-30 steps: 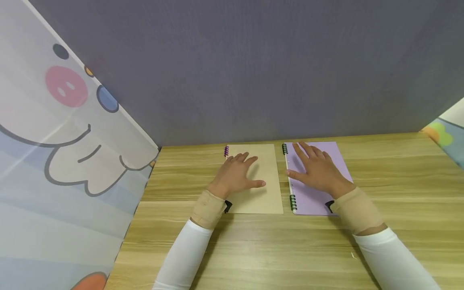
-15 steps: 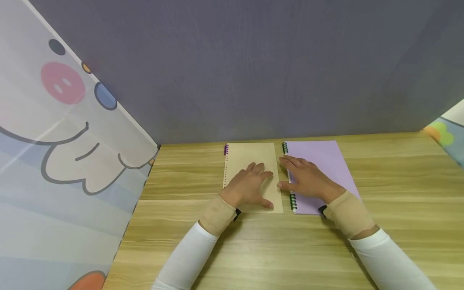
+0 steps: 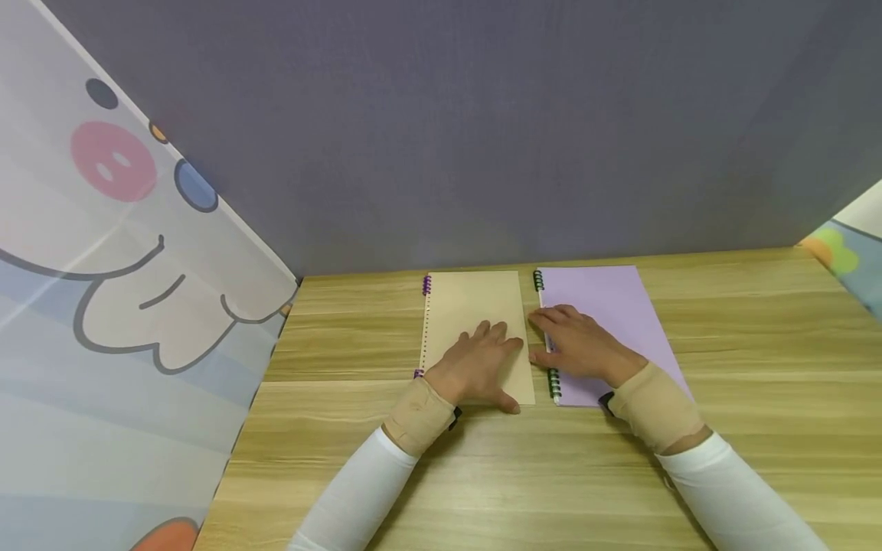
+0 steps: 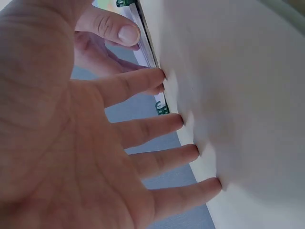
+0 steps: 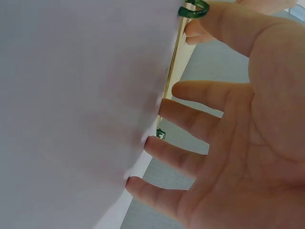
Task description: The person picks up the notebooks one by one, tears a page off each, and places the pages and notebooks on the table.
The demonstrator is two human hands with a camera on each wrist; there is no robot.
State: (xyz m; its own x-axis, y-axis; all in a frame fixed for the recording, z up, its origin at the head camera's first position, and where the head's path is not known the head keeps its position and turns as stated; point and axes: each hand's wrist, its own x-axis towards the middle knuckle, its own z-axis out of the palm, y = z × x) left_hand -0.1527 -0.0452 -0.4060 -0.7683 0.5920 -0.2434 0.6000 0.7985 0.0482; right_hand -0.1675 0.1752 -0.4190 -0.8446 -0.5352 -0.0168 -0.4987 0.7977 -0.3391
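Note:
Two spiral notebooks lie flat, side by side. The cream notebook (image 3: pixel 475 295) has purple coils (image 3: pixel 426 285) on its left edge, and the lilac notebook (image 3: pixel 623 306) has green coils (image 3: pixel 554 383) on its left edge. My left hand (image 3: pixel 478 363) is spread over the lower part of the cream cover; in the left wrist view its straight fingertips (image 4: pixel 193 152) touch the cover. Over the lilac notebook's bound edge stretches my right hand (image 3: pixel 582 344), thumb and fingers pointing left. Its fingertips (image 5: pixel 136 183) meet that edge in the right wrist view. Neither hand grips anything.
A wood-grain table (image 3: pixel 537 474) carries both notebooks, with a narrow strip of wood between them. Behind it rises a grey panel (image 3: pixel 482 138). A cartoon-printed wall (image 3: pixel 172 329) borders the left side. Each wrist wears a beige wrap.
My left hand has slid right and toward me over the cream notebook. My right hand has moved left and slightly nearer, from the lilac cover to its bound edge. Both notebooks stay in place.

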